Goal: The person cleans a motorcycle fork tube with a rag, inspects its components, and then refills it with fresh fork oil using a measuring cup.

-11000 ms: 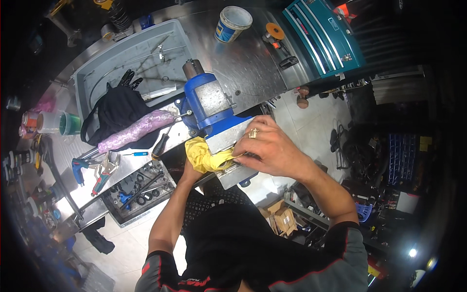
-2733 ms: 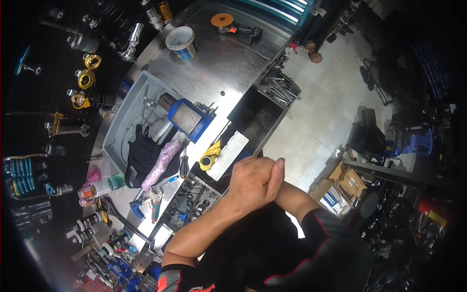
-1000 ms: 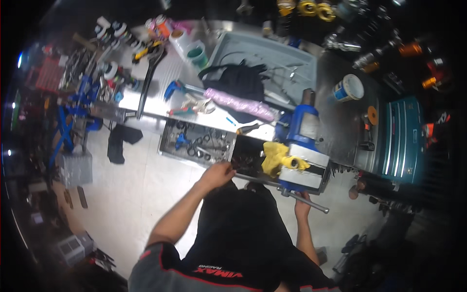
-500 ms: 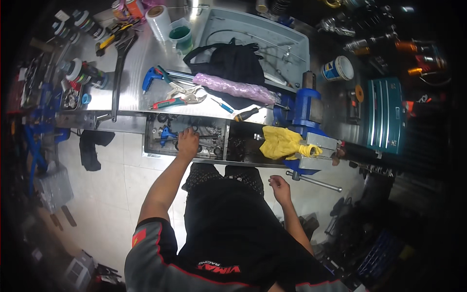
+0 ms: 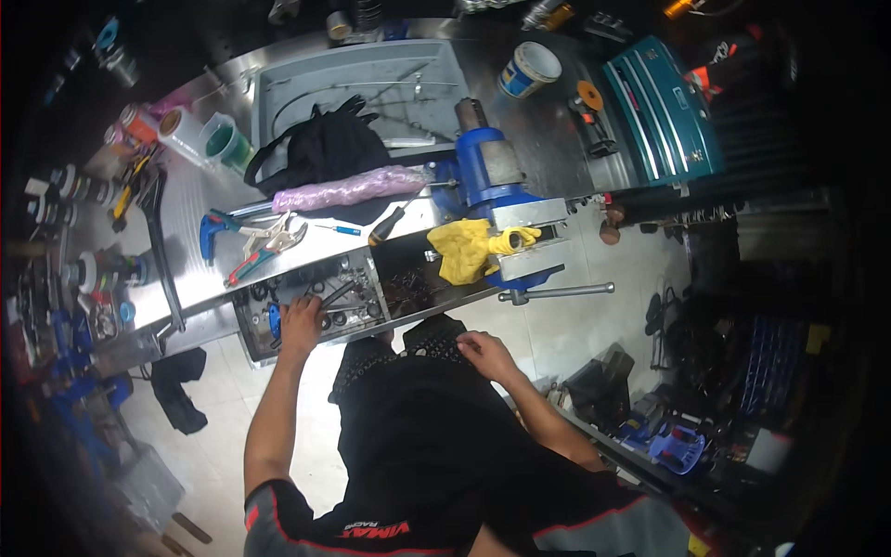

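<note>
My left hand (image 5: 300, 325) reaches down into the open drawer (image 5: 243, 336) under the bench. Its fingers are bent at the near end of a dark rod (image 5: 339, 294), which slants up and away from them; the fingertips are partly hidden. Just left of these fingers lies a tool's blue handle (image 5: 275, 320). Small metal parts and shiny rods lie around the hand in the same compartment. My right hand (image 5: 485, 356) hovers by my right thigh, fingers loosely bent and apart, with nothing visible in it.
A blue vise (image 5: 492, 167) holds a yellow cloth (image 5: 461, 252) on the right, its handle bar (image 5: 566, 292) jutting out. Pliers (image 5: 264, 251), a screwdriver (image 5: 387, 226), a pink-wrapped tube (image 5: 348, 188) and a black bag (image 5: 325, 144) lie on the bench. A teal toolbox (image 5: 664, 111) stands farther right.
The view has swung to the right. My left hand stays in the drawer, and the dark rod lies more steeply slanted at its fingers. My right hand has come closer to my thigh.
</note>
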A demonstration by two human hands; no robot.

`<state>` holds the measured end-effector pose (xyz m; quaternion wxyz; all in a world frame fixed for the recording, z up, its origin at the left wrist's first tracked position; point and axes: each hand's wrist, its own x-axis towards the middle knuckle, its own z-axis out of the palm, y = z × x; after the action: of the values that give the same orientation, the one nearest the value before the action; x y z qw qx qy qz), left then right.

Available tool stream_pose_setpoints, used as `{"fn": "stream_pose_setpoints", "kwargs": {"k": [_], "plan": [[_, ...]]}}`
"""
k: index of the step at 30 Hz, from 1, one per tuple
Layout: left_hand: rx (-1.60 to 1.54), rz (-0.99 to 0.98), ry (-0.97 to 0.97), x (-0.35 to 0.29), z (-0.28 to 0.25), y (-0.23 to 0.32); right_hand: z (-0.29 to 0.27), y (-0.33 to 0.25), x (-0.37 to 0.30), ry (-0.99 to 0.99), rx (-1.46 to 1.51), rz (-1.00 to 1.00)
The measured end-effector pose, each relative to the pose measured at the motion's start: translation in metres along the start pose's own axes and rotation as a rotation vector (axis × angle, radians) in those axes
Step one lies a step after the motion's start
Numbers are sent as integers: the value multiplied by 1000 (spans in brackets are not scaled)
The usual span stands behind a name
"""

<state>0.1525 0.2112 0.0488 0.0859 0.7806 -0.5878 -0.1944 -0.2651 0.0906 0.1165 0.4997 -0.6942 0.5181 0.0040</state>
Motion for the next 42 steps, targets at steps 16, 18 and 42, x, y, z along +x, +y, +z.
{"fn": "stream_pose_setpoints", "kwargs": {"k": [16, 18, 42], "plan": [[-310, 198, 373, -13, -95, 100, 20, -196, 57, -98, 462, -552], [-303, 184, 358, -11, -92, 101, 26, -201, 63, -67, 437, -588], [-471, -186, -27, -5, 38, 38, 11, -6, 44, 107, 71, -29]]}}
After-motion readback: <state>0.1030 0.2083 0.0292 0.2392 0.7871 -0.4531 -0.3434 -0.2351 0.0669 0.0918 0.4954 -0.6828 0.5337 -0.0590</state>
